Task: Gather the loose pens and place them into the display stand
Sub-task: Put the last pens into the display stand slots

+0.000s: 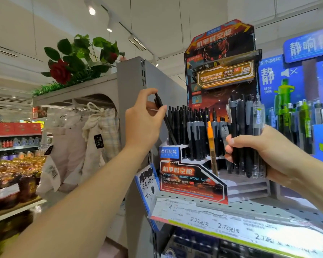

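A red-and-black cardboard display stand (192,177) sits on a perforated grey shelf (250,207). Several black pens stand in its stepped rows, with one orange pen (211,142) among them. My left hand (144,123) pinches a black pen (165,118) near its top, tilted, its tip down at the stand's left rear row. My right hand (265,151) grips a bundle of pens (244,135), black, grey and clear, held upright in front of the stand's right side.
A blue pen display (296,101) stands to the right. Price labels (226,226) line the shelf's front edge. A grey shelf end panel (131,108) rises at left, with cloth bags (93,131) hanging beyond it. A handwritten card (147,185) leans by the stand.
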`<state>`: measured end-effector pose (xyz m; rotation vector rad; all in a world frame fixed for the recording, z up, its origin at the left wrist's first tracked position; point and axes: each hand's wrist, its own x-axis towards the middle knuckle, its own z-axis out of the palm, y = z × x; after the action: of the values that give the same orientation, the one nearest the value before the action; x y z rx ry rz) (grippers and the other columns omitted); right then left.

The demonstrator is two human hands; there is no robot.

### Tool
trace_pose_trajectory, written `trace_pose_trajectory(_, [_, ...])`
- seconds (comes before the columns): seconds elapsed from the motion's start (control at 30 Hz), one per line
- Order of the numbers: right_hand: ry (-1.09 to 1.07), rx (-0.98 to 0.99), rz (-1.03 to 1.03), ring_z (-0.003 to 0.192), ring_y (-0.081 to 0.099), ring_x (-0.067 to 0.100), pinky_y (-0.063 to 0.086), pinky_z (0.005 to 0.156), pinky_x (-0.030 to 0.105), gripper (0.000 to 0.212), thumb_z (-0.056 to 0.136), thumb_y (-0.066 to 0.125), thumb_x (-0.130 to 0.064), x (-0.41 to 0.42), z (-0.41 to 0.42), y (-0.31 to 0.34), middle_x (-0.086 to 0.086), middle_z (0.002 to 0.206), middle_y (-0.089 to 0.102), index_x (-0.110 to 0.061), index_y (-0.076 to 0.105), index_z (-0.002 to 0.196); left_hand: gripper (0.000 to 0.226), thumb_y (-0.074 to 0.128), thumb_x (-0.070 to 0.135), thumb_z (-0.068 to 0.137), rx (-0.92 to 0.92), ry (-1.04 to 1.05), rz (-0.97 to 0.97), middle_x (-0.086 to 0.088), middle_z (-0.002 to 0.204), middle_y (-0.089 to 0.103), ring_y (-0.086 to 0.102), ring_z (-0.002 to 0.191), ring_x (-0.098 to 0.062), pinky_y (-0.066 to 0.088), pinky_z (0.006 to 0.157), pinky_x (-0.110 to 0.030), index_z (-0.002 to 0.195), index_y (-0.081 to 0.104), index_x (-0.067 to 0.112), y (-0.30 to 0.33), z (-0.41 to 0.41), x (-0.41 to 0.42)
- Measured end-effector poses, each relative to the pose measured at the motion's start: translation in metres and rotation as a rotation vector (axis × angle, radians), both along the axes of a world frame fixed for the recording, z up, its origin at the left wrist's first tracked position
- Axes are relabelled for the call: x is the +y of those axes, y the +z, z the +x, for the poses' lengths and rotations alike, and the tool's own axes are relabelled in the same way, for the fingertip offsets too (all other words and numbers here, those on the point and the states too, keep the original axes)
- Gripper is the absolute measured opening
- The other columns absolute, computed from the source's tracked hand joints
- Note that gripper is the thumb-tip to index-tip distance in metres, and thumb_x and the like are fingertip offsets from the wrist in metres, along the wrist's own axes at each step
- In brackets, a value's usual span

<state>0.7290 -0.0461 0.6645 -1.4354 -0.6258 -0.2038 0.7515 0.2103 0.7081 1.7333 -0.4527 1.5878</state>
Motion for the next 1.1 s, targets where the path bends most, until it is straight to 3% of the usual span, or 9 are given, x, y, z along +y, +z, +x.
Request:
trace_pose_trajectory(0.3, [-0.026,0.051,-0.049,0.068,0.070,0.033,0.058,0.060,0.033,0.012,0.082,0.072,-0.001,-0.004,0.003,0.001,0.022,0.080,0.071,-0.005,0.071,0.070,0.030,0.067,0.035,0.094,-0.006,0.067,0.189,0.015,0.078,0.068,0.067,0.072,-0.004,0.058,0.075,-0.026,0.124,0.063,0.034,0.005,0.004,-0.012])
trace_pose_trajectory(0.4, [-0.014,0.051,0.002,0.068,0.070,0.034,0.058,0.063,0.034,0.011,0.082,0.072,0.001,-0.003,0.003,0.001,0.024,0.083,0.071,-0.004,0.070,0.073,0.034,0.058,0.034,0.097,0.172,0.127,0.258,0.017,0.084,0.066,0.066,0.075,-0.007,0.057,0.081,-0.033,0.131,0.059,0.037,0.009,0.009,-0.013])
trace_pose_trajectory(0.47, [-0.004,0.064,0.032,0.070,0.071,0.034,0.060,0.066,0.035,0.004,0.079,0.075,0.001,-0.003,0.004,0.001,0.025,0.087,0.074,-0.001,0.071,0.080,0.045,0.060,0.028,0.095,0.289,0.199,0.359,0.017,0.083,0.063,0.061,0.074,-0.003,0.052,0.075,-0.021,0.138,0.053,0.037,0.007,0.013,-0.013])
trace_pose_trajectory(0.57, [0.000,0.064,0.054,0.075,0.074,0.031,0.062,0.069,0.036,0.024,0.063,0.083,-0.009,-0.003,0.005,-0.001,0.028,0.090,0.075,0.002,0.074,0.082,0.052,0.065,0.020,0.092,0.337,0.177,0.370,0.014,0.078,0.064,0.061,0.072,-0.001,0.036,0.062,-0.007,0.140,0.050,0.034,0.003,0.018,-0.013])
trace_pose_trajectory(0.73, [0.028,0.067,0.057,0.074,0.075,0.029,0.061,0.065,0.034,0.034,0.053,0.086,-0.015,-0.001,0.002,-0.003,0.030,0.093,0.074,0.001,0.075,0.081,0.051,0.068,0.016,0.090,0.368,0.142,0.313,0.012,0.072,0.067,0.065,0.069,-0.002,0.041,0.063,-0.008,0.136,0.053,0.029,0.001,0.023,-0.013])
trace_pose_trajectory(0.87, [0.022,0.068,0.006,0.078,0.076,0.032,0.061,0.067,0.035,0.038,0.054,0.086,-0.019,-0.003,0.003,-0.004,0.027,0.094,0.075,0.004,0.075,0.083,0.055,0.065,0.018,0.091,0.355,0.150,0.310,0.012,0.070,0.064,0.061,0.068,0.002,0.037,0.056,-0.005,0.141,0.047,0.031,-0.003,0.017,-0.016])
trace_pose_trajectory(0.97, [-0.025,0.044,-0.017,0.074,0.075,0.032,0.061,0.063,0.033,0.038,0.059,0.086,-0.016,-0.004,0.003,-0.003,0.026,0.090,0.076,0.005,0.075,0.088,0.048,0.063,0.019,0.092,0.214,0.033,0.155,0.007,0.069,0.061,0.060,0.069,-0.003,0.042,0.065,-0.008,0.138,0.052,0.031,-0.011,0.004,-0.030])
trace_pose_trajectory(1.1, [-0.084,-0.045,-0.083,0.066,0.071,0.030,0.058,0.056,0.033,0.010,0.079,0.080,-0.005,-0.002,0.001,-0.002,0.023,0.081,0.074,-0.002,0.074,0.087,0.023,0.065,0.030,0.094,0.185,-0.319,0.112,0.013,0.083,0.066,0.063,0.074,-0.007,0.050,0.066,-0.014,0.115,0.064,0.037,-0.021,-0.021,-0.067])
